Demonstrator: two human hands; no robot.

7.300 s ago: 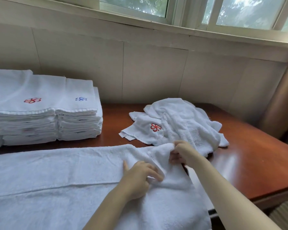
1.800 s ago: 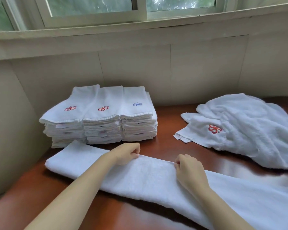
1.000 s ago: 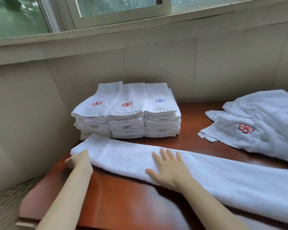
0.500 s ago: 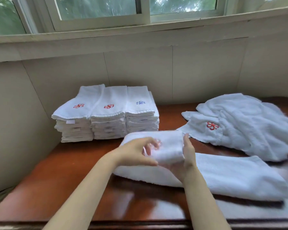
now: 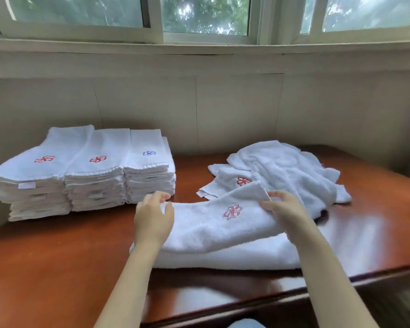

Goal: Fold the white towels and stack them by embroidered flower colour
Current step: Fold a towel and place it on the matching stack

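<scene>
A: Two hands, holding what?
B: Head view: left hand (image 5: 153,221) curls round the left end of the half-folded white terry towel (image 5: 211,229) with a red flower; right hand (image 5: 287,209) pinches its raised corner. It lies on the red-brown wooden table (image 5: 57,268).

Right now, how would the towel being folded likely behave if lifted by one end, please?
Probably floppy: the towel drapes limply between the left hand and right hand. Its thick terry layers look unlikely to slide on the table.
</scene>
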